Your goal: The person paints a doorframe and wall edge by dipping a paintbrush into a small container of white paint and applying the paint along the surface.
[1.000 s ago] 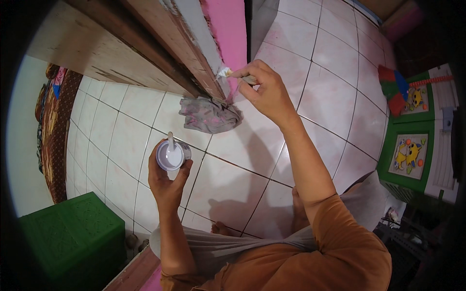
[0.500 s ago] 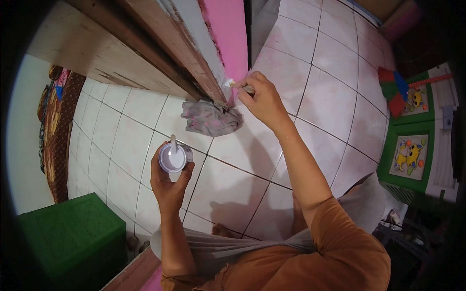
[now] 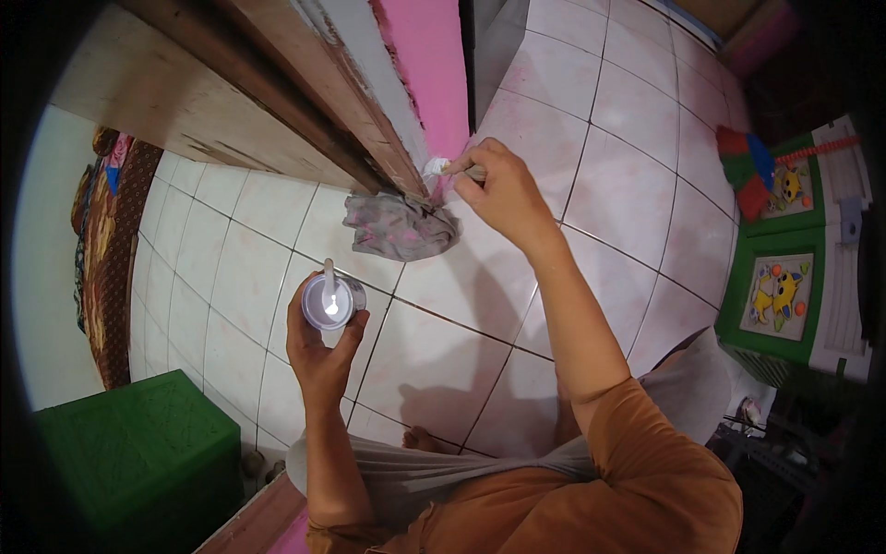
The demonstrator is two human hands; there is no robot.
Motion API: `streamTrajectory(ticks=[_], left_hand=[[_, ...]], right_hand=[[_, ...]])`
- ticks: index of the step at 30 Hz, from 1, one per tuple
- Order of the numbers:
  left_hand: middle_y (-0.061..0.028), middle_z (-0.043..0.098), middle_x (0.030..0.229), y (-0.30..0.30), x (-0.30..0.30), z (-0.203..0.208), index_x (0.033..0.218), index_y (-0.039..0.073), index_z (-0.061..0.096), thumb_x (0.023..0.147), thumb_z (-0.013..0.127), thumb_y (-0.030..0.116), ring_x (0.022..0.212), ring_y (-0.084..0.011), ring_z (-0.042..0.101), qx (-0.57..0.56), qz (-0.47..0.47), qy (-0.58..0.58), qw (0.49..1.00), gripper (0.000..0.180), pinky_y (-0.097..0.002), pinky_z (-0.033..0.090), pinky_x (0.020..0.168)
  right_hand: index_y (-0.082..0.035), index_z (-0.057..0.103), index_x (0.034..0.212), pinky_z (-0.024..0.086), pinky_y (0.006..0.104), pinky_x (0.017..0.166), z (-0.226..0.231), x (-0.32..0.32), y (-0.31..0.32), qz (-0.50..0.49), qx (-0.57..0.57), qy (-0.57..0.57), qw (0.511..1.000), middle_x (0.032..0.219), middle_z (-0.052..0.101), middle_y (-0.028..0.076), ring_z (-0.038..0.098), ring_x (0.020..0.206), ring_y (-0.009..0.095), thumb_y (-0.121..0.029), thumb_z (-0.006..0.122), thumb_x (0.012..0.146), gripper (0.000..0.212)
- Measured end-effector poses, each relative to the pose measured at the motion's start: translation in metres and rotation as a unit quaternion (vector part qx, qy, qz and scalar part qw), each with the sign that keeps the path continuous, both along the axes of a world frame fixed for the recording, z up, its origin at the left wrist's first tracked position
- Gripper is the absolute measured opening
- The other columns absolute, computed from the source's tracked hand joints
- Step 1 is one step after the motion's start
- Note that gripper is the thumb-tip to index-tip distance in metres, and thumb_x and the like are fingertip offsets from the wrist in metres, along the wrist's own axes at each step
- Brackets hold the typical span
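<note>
My right hand [image 3: 498, 189] grips a small paintbrush [image 3: 441, 168] whose white-tipped bristles touch the bottom of a pink and grey painted wall edge [image 3: 420, 74], just above the floor. My left hand [image 3: 318, 346] holds a small round can of white paint [image 3: 328, 302] with a stirring stick standing in it. A crumpled grey rag stained pink [image 3: 397, 226] lies on the tiled floor at the foot of the wall, between my two hands.
A brown wooden door frame [image 3: 305, 102] runs beside the painted edge. A green plastic stool [image 3: 129, 452] stands at lower left. A green mat with cartoon pictures [image 3: 784, 286] and a red and blue toy [image 3: 748, 171] lie at the right.
My right hand has slid the brush down and to the left along the wall edge toward the floor. The left hand keeps the can almost still.
</note>
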State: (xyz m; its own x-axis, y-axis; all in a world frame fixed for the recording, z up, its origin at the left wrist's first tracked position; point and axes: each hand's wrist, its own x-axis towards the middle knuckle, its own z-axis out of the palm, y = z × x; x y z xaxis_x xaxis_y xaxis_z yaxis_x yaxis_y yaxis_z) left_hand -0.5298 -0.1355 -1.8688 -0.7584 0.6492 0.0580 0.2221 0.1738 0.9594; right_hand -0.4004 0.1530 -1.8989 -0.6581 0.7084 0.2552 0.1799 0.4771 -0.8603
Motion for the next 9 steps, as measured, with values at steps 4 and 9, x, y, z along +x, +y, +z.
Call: streamTrajectory(ticks=[4, 9], left_hand=[[-0.0109, 0.063, 0.135, 0.001, -0.002, 0.003, 0.146, -0.001, 0.053, 0.081, 0.087, -0.004, 0.126, -0.0217, 0.062, -0.002, -0.004, 0.019, 1.000, 0.074, -0.0382, 0.049, 0.111], [-0.0209, 0.060, 0.149, 0.000, -0.005, 0.007, 0.150, -0.002, 0.047, 0.086, 0.082, -0.004, 0.139, -0.0289, 0.059, -0.037, -0.027, 0.050, 0.998, 0.074, -0.0430, 0.050, 0.116]], right_hand=[[-0.001, 0.073, 0.097, 0.054, 0.0386, 0.075, 0.000, -0.013, -0.006, -0.006, -0.008, 0.059, 0.998, 0.096, 0.061, 0.013, 0.066, 0.079, 0.029, -0.010, 0.073, 0.092, 0.010], [-0.003, 0.075, 0.107, 0.056, 0.0391, 0.083, 0.042, -0.001, -0.001, -0.019, 0.014, 0.150, 0.988, 0.104, 0.066, 0.014, 0.069, 0.090, 0.027, -0.012, 0.075, 0.092, 0.018]])
